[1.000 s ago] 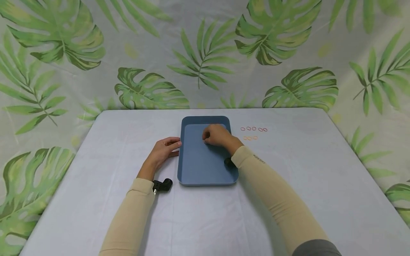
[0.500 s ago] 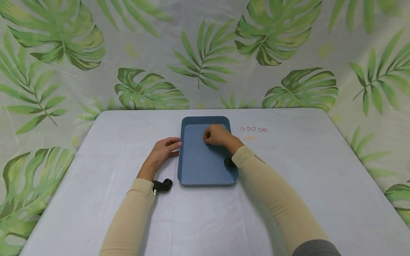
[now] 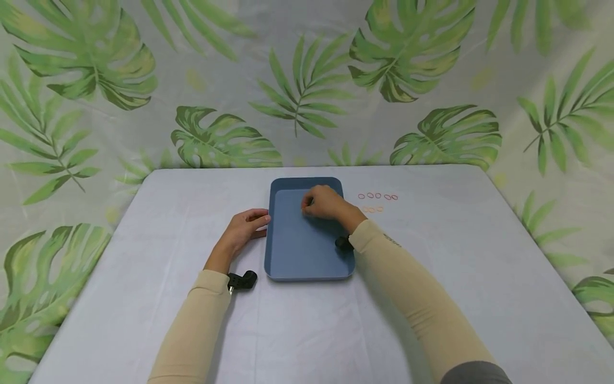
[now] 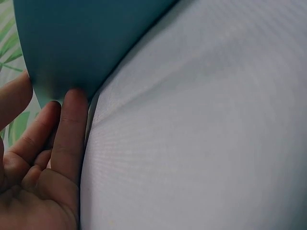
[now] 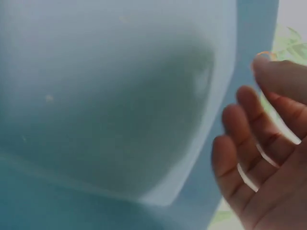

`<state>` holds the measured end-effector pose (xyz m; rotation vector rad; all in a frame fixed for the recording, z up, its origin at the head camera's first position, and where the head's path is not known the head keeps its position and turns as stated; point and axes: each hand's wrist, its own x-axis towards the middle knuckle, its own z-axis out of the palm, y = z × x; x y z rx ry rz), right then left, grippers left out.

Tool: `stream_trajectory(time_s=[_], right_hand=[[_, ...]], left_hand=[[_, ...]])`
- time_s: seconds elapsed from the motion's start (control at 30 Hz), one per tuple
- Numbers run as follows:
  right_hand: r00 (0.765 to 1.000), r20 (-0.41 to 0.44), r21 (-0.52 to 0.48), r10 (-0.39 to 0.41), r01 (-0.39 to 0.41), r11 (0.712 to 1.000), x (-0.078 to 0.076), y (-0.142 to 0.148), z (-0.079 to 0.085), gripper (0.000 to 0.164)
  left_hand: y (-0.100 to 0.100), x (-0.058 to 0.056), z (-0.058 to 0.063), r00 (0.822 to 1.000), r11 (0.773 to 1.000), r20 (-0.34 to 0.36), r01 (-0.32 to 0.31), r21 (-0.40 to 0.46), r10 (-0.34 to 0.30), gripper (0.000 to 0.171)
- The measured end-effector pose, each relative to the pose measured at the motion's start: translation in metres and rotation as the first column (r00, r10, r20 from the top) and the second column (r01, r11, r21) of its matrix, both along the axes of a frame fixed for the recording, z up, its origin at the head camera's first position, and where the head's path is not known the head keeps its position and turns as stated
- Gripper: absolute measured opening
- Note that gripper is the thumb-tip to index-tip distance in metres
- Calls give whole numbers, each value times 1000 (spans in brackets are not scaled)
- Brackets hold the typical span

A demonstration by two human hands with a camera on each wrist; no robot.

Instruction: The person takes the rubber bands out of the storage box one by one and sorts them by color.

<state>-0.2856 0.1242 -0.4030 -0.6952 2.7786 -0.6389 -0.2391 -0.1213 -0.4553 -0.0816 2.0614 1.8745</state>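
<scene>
A blue rectangular tray point(image 3: 307, 256) lies on the table. My right hand point(image 3: 323, 202) is over its far half, thumb and index finger pinching a small orange rubber band point(image 5: 265, 54). Only a thin arc of the band shows in the right wrist view; the other fingers curve loosely over the tray. My left hand point(image 3: 240, 229) is at the tray's left side. In the left wrist view its fairly straight fingers point(image 4: 73, 120) touch the outer wall, the thumb at the rim. Right of the tray lie several red rubber bands point(image 3: 370, 196) in a row, and orange ones point(image 3: 380, 209) below them.
A white cloth covers the table point(image 3: 422, 298). Behind it hangs a leaf-print curtain point(image 3: 220, 74). A black wrist camera point(image 3: 247, 280) sits near the tray's lower left corner, and another point(image 3: 342, 243) overlaps its right edge.
The head view has shifted slightly, moving the scene a little down in the frame. My right hand has moved only slightly above the tray. The left hand keeps its place at the tray's side.
</scene>
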Motion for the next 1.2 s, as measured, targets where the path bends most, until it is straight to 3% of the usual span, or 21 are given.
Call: stream_trajectory(time_s=[0.33,0.5,0.67,1.0,1.2], right_hand=[[995,-83,-251,47,-67,966,21,12,34,7],[983,-137,-275,122,-156,949,35,23,45,5],[976,-162,-290,145,-187,939,48,36,50,3],[980,-185,-343,66,-128,931,67,73,52,6],[976,-219,-328,-1,-72,942,72,102,47,6]], left_hand=[[-1,-1,1,1000,1000,-5,1,0,-1,48],[-2,-1,1,1000,1000,-1,-3,16,3,46],[-1,1,-1,1000,1000,-6,-1,21,1,46],[1,1,0,1000,1000,-12,7,11,-7,46],[0,0,-1,1000,1000,-14,4,26,-4,45]])
